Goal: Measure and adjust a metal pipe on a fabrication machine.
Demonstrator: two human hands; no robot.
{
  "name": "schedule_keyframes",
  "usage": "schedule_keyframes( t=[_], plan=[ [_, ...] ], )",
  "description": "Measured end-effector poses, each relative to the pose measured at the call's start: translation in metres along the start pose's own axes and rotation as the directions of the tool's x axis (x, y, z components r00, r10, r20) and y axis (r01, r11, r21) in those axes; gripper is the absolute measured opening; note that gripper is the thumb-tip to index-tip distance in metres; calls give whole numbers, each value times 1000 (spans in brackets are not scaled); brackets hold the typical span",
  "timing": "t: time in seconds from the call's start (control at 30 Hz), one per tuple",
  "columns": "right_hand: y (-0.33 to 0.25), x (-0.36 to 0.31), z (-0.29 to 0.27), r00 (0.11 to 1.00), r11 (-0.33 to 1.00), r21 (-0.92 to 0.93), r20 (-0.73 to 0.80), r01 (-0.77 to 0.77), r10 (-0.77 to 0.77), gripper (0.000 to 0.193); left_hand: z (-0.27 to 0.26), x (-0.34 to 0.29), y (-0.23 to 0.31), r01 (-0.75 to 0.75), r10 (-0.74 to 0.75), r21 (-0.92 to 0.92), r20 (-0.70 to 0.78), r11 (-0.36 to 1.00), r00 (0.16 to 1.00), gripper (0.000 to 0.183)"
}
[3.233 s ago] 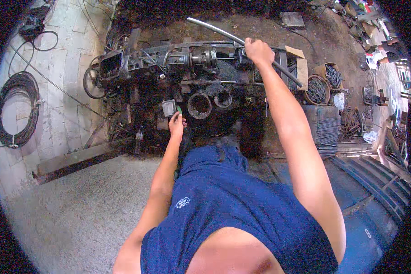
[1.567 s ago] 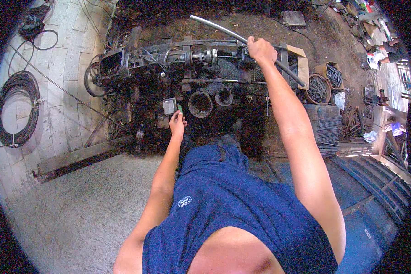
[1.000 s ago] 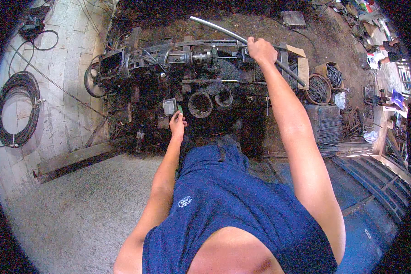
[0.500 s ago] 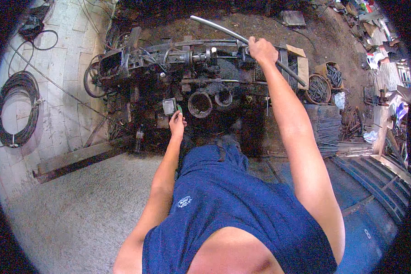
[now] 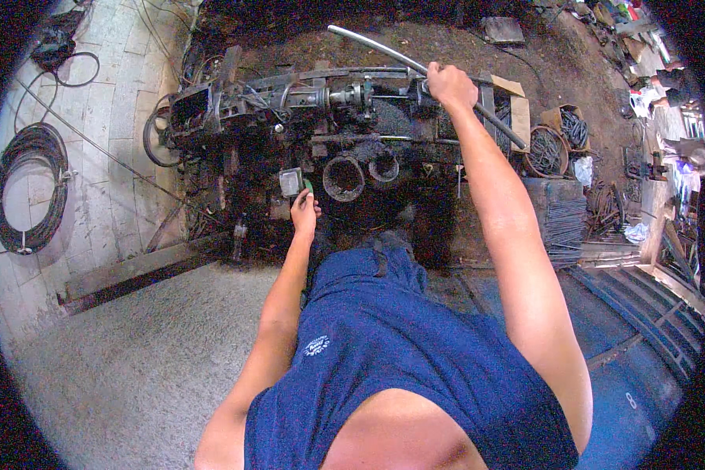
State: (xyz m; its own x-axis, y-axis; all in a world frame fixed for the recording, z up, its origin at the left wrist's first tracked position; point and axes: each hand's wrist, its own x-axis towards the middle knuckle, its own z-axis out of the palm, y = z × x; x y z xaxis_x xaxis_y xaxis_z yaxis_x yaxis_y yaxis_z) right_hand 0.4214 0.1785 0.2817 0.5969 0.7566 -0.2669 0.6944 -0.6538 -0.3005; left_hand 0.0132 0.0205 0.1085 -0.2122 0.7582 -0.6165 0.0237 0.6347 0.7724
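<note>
The right hand (image 5: pixel 452 84) was closed around a long metal bar (image 5: pixel 376 45), which slanted out on both sides of the fist above a dark machine (image 5: pixel 301 98). The left hand (image 5: pixel 304 211), lower and to the left, had its fingertips at a green piece (image 5: pixel 308 186) beside a square grey box (image 5: pixel 290 182); whether they pinched it could not be told. Brown, littered ground (image 5: pixel 446 43) extended beyond the right fist, with a basket of rods (image 5: pixel 546 151) to its right. Rough grey floor (image 5: pixel 157 352) spread below the left hand; a pale paved surface (image 5: pixel 121 129) and a wire coil (image 5: pixel 53 172) appeared well to its left. Blue metal (image 5: pixel 615 384) lay below the right fist, past the forearm.
</note>
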Motion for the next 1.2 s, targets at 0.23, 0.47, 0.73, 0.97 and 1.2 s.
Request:
schedule_keyframes(
  t=[0.23, 0.47, 0.73, 0.97, 1.2],
  plan=[
    [-1, 1, 1, 999, 1000, -21, 30, 17, -17, 62, 2, -2, 2, 11, -11, 15, -15, 1000, 1000, 33],
    [2, 3, 4, 1000, 1000, 2, -23, 12, -12, 61, 2, 0, 1, 14, -14, -9, -1, 1000, 1000, 33],
    [5, 3, 3, 1000, 1000, 5, -21, 14, -14, 63, -1, 3, -4, -4, 4, 3, 4, 1000, 1000, 33],
    [3, 4, 4, 1000, 1000, -1, -20, 7, -7, 63, 1, 1, -1, 7, -7, 3, -3, 1000, 1000, 33],
    [4, 5, 3, 1000, 1000, 8, -20, 1, -1, 62, -1, 5, -6, -3, 3, -9, -1, 1000, 1000, 33]
  ],
)
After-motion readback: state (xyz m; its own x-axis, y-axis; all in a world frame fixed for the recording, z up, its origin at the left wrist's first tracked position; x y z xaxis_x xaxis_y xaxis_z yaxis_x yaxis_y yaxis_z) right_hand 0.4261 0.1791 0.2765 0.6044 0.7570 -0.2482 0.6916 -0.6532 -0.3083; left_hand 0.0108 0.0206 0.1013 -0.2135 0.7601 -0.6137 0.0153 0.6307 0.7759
